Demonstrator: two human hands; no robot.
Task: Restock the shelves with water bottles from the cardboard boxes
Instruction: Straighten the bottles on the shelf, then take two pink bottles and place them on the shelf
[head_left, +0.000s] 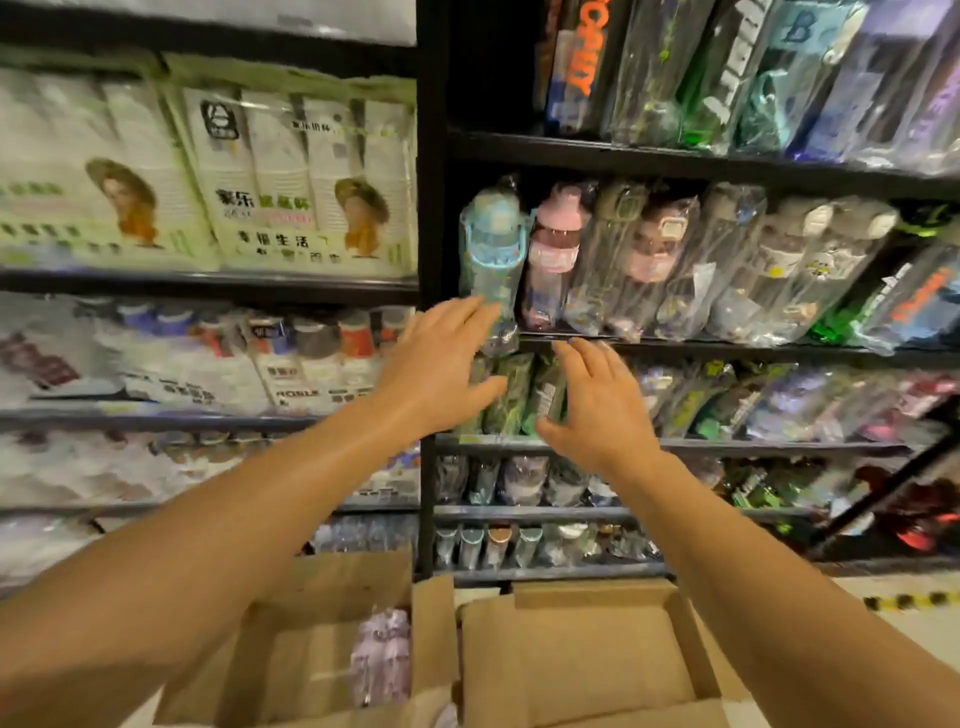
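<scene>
Both hands are raised to the right-hand shelf unit. The left hand (441, 364) has straight fingers, the fingertips touching the lower part of the blue bottle (492, 260), which stands bagged at the left end of its shelf (727, 347); in judgement this is a steadying push to seat it upright against the pink bottle (555, 254) beside it. The right hand (592, 405) is spread open and grips nothing, hovering in front of the green bottles (511, 395) on the shelf below, probably ready to catch a slip. The hands are near each other but apart. 2 cardboard boxes stand below: the left box (311, 670) holds a purple bottle (382, 660), the right box (587, 660) shows no stock. Restocking appears unfinished.
</scene>
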